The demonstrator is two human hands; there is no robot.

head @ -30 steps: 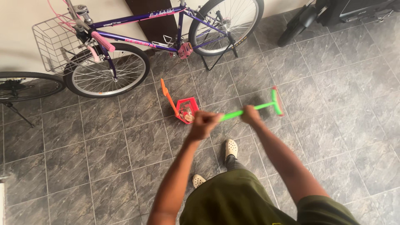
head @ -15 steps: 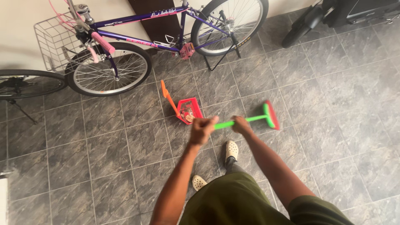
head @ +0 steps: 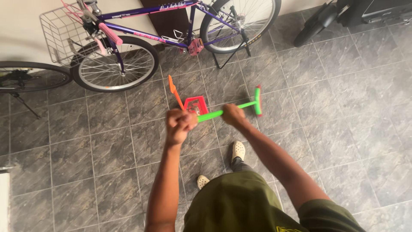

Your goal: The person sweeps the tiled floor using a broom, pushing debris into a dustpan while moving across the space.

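Observation:
I hold a broom with a bright green handle (head: 210, 114) in both hands. My left hand (head: 180, 125) grips the near end of the handle and my right hand (head: 234, 114) grips it farther along. The green and red broom head (head: 258, 100) rests on the grey floor tiles, right of a red dustpan (head: 196, 104) with an orange handle (head: 175, 92). Some debris lies inside the dustpan, which my left hand partly hides. My feet in pale clogs (head: 238, 151) stand just behind the broom.
A purple bicycle (head: 171, 30) with pink grips and a wire front basket (head: 60, 34) leans by the wall on a stand. Another bicycle wheel (head: 30, 79) shows at far left. A dark scooter wheel (head: 311, 28) sits top right.
The broom head has swept left across the tiles toward the dustpan. Both hands moved left with the handle, and my left hand now overlaps the dustpan.

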